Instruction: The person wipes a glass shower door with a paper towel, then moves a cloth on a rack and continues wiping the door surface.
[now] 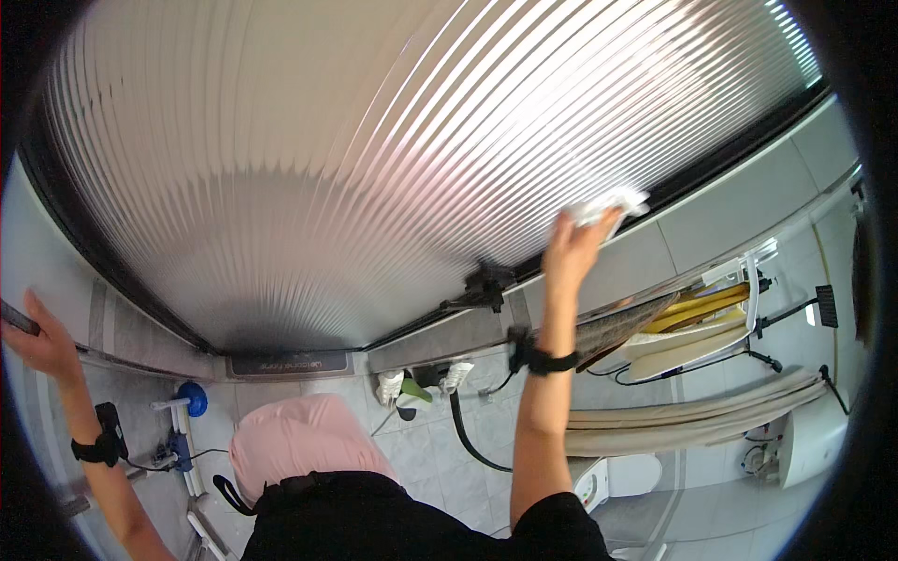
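A tall ribbed glass door point(309, 187) in a black frame stands before me. My right hand point(572, 251) is raised to its right side and closed on a crumpled white cloth point(608, 203), which lies against the glass by the black frame edge. A black latch point(486, 283) sits on the frame, lower and to the left of this hand. At the far left my left hand point(47, 344) is closed round a dark grey bar point(19, 319), whose other end is cut off by the picture's edge.
A beige curtain point(673, 416) hangs at the right, near a white toilet point(636, 475) and yellow and cream hanging cloths point(687, 327). Blue-and-white pole-like tools point(187, 411) lean at the left. On the tiled floor are light shoes point(391, 385) and a black hose point(465, 435).
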Action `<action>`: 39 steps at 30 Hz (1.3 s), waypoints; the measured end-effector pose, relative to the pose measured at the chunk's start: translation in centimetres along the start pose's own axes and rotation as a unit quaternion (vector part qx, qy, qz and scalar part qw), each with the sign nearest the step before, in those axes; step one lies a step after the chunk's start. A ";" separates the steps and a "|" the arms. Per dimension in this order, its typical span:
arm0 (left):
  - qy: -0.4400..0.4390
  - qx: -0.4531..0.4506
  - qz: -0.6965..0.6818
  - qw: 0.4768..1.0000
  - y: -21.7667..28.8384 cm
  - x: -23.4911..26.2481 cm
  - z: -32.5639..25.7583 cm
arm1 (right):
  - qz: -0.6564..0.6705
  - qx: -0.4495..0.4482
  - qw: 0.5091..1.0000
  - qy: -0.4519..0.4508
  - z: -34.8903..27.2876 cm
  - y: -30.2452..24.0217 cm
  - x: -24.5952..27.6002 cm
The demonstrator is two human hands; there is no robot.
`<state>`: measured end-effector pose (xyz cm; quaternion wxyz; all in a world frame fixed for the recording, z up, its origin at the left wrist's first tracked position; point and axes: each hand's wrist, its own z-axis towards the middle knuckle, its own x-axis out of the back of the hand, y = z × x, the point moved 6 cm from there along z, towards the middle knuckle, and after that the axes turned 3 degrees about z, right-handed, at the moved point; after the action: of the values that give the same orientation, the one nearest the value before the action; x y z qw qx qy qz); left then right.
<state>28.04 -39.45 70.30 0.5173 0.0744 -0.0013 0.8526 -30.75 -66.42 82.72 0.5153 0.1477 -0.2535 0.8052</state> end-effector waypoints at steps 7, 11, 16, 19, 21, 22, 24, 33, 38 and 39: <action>-0.002 -0.003 0.004 1.000 0.5 0.2 0.3 | -0.004 0.096 0.991 0.092 4.7 -0.7 2.8; -0.002 -0.001 0.005 1.000 0.4 0.3 0.2 | -0.072 0.119 0.985 0.104 3.0 -0.6 2.2; -0.003 0.003 0.002 1.000 0.4 0.0 -0.3 | 0.065 -0.033 0.997 0.035 -0.7 1.3 0.3; -0.004 0.006 -0.007 1.000 0.6 -0.5 -0.7 | -0.038 0.021 0.999 0.016 -3.6 2.5 -1.0; 0.001 -0.003 0.003 1.000 0.5 0.5 0.4 | -0.074 0.049 0.996 0.019 -5.8 2.5 -2.1; 0.001 -0.002 0.006 1.000 0.3 0.7 0.5 | -0.093 0.040 0.995 -0.013 -6.9 2.8 -3.0; 0.002 -0.003 0.010 1.000 0.1 1.0 0.6 | -0.090 -0.029 0.995 -0.039 -9.5 3.2 -4.2; 0.001 -0.001 0.000 1.000 0.3 0.8 0.5 | -0.202 -0.001 0.969 -0.141 -12.0 3.5 -5.0; 0.000 0.000 -0.008 1.000 0.2 0.6 0.1 | -0.099 0.015 0.989 -0.112 -11.3 5.3 -4.1; -0.001 0.002 -0.010 1.000 0.2 0.6 0.0 | -0.105 0.009 0.988 -0.112 -11.4 5.9 -4.0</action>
<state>27.56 -39.01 70.42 0.5253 0.0765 0.0001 0.8475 -34.12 -65.10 69.80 0.5642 0.2673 -0.2852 0.7273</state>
